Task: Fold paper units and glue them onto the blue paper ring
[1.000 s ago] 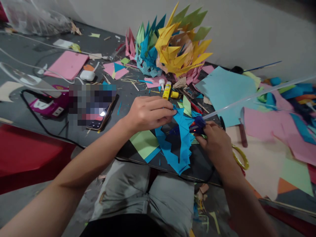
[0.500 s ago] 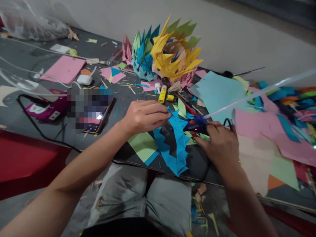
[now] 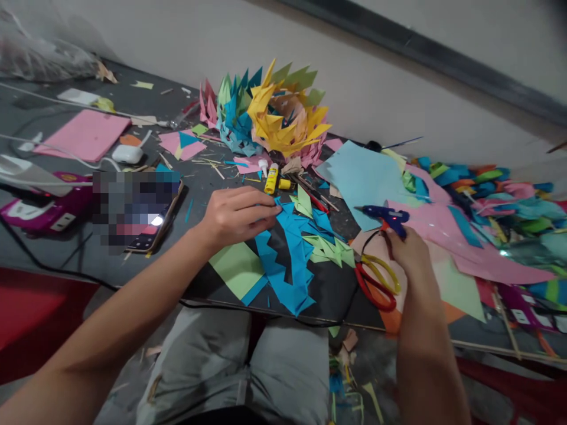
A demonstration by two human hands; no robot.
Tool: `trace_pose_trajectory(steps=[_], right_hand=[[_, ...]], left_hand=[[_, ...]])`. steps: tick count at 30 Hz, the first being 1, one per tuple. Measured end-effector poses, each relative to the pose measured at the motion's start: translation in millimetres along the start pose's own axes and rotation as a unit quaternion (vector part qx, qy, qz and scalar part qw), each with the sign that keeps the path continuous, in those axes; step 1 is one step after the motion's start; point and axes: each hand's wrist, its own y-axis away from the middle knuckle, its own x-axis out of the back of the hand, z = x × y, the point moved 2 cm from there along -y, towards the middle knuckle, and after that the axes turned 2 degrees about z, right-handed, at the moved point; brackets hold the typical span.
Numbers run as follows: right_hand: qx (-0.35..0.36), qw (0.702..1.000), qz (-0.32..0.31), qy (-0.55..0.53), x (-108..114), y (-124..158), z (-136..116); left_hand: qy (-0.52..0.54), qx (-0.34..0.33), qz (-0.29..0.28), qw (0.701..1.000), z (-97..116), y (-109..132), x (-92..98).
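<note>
My left hand is closed in a pinch on the upper end of a blue folded-paper chain with a zigzag edge, which lies bent in a loop on the table. Away to the right, my right hand grips the handle of a dark blue glue gun with a small red light, its nozzle pointing left. Red-and-yellow scissors lie just left of that hand. Between the hands are light green folded pieces. A green paper sheet sits under my left forearm's side.
Yellow, blue and pink folded-paper crowns stand against the wall. A glue stick is in front of them. At left lie a phone, a purple power strip and cables. Colourful paper pieces are heaped at right.
My right hand has moved right with the glue gun, away from the blue chain, uncovering the scissors and green pieces. My left hand keeps its pinch. The view has shifted to the right.
</note>
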Motion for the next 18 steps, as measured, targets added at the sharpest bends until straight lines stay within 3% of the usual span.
trace_pose_trajectory(steps=[2, 6, 7, 10, 12, 18], right_hand=[[-0.025, 0.999, 0.000, 0.030, 4.3, 2.4, -2.7], [-0.006, 0.993, 0.102, 0.057, 23.3, 23.8, -34.3], [0.007, 0.996, 0.085, 0.022, 24.7, 30.3, -43.8], [0.036, 0.991, -0.087, -0.095, 16.6, 46.5, -66.1], [0.036, 0.980, -0.151, -0.126, 9.2, 52.2, -72.8], [0.052, 0.979, -0.141, -0.140, 3.5, 53.4, -72.9]], left_hand=[[-0.001, 0.008, -0.003, 1.000, -0.4, 0.3, 0.1], [0.008, 0.014, 0.003, 1.000, -1.2, 0.6, 0.4], [0.010, 0.012, 0.007, 1.000, -1.3, 0.6, 0.4], [0.013, 0.006, 0.010, 1.000, -1.6, 0.6, 0.2], [0.017, 0.004, 0.010, 1.000, -1.6, 0.6, 0.3], [0.017, 0.007, 0.011, 1.000, -0.2, -0.5, 1.2]])
